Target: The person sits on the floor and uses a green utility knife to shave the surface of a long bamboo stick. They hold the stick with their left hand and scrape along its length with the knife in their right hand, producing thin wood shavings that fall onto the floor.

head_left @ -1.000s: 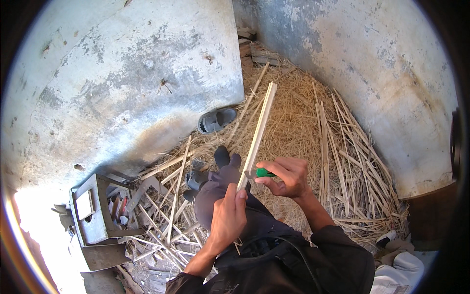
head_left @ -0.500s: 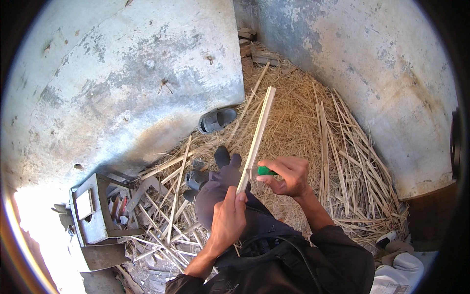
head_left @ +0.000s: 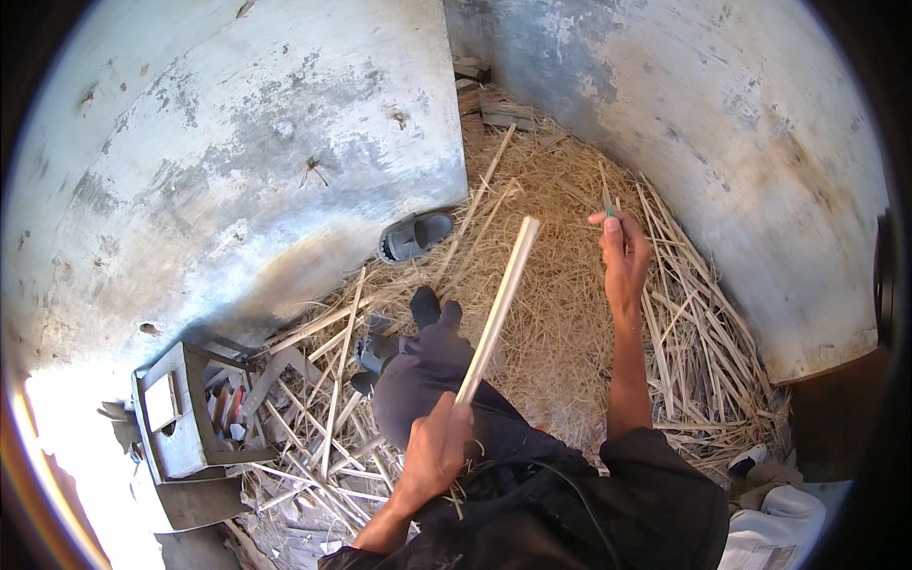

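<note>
My left hand point(head_left: 439, 450) is closed round the lower end of a pale bamboo-like strip point(head_left: 501, 304). The strip slants up and away over my trousered leg point(head_left: 427, 380), its far end free in the air. Out to the right, my right hand point(head_left: 625, 249) is raised, thumb and fingers pinched on a small green-handled tool point(head_left: 609, 212). A thin pale line rises beyond the handle; whether it is blade or sliver I cannot make out. The tool and the strip are well apart. Shavings point(head_left: 546, 313) cover the floor beneath both hands.
Long split strips point(head_left: 698, 323) lie heaped at the right, against a stained wall panel point(head_left: 703, 161). More strips point(head_left: 332, 418) are scattered at the left near a boxy wooden frame point(head_left: 176, 408). A grey clog point(head_left: 415, 237) rests by the left panel point(head_left: 237, 142). White cloth point(head_left: 779, 527) lies lower right.
My right hand has swung up and right with the green-handled tool, away from the strip. The strip's far end has dropped lower; my left hand keeps its hold.
</note>
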A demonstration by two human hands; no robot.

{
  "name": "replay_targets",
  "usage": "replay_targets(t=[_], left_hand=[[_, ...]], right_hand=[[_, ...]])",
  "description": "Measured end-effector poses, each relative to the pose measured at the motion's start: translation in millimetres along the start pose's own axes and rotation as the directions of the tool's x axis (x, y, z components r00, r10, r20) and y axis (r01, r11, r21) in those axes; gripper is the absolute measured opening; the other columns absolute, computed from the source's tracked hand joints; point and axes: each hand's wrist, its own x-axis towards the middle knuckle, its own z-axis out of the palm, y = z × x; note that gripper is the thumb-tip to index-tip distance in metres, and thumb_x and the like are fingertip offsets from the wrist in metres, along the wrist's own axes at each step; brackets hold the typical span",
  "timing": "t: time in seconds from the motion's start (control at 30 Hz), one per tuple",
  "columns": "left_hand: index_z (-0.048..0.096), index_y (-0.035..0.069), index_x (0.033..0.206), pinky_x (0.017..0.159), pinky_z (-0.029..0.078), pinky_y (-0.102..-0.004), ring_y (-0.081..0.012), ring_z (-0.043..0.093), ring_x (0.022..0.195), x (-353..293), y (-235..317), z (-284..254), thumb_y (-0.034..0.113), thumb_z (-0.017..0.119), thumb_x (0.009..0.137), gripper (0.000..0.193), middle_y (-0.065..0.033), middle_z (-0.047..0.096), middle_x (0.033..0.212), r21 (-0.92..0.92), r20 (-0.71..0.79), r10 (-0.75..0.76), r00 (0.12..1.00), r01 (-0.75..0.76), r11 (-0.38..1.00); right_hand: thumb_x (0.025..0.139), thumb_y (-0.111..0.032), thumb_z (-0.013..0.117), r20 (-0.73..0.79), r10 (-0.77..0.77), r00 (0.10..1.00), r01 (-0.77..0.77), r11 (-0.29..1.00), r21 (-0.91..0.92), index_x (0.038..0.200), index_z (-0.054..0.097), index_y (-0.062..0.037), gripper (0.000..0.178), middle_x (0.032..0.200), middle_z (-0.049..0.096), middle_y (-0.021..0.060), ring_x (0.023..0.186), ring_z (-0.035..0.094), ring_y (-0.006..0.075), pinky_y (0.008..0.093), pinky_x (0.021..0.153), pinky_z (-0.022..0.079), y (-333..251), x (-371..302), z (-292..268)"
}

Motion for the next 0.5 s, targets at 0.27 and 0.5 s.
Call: replay_targets(t=[0.27,0.5], left_hand=[[0.051,0.008,0.095,0.049,0.036,-0.0253,-0.0060,0.038,0.056,14.7,-2.5,-9.0,0.037,0.043,0.117,0.037,0.0028,0.042,0.071,-0.341,0.117,-0.080,0.990,0.116,0.933],[0.054,0.006,0.096,0.061,0.044,-0.0279,-0.0105,0.043,0.062,22.1,1.9,-9.5,0.039,0.043,0.115,0.040,0.0006,0.044,0.075,-0.435,0.247,-0.132,0.960,0.231,0.870]], right_hand=[[0.104,-0.029,0.071,0.351,0.055,0.935,-0.154,0.953,0.261,0.119,0.075,-0.0070,0.026,0.077,0.054,-0.0079,0.066,0.042,0.0044,0.0260,0.061,0.032,-32.5,-43.8,22.0],[0.101,-0.024,0.076,0.607,0.033,0.794,-0.434,0.730,0.527,0.123,0.073,0.0004,0.033,0.093,0.070,0.0028,0.098,0.068,0.0129,0.0304,0.085,0.054,-60.6,-61.2,41.9]])
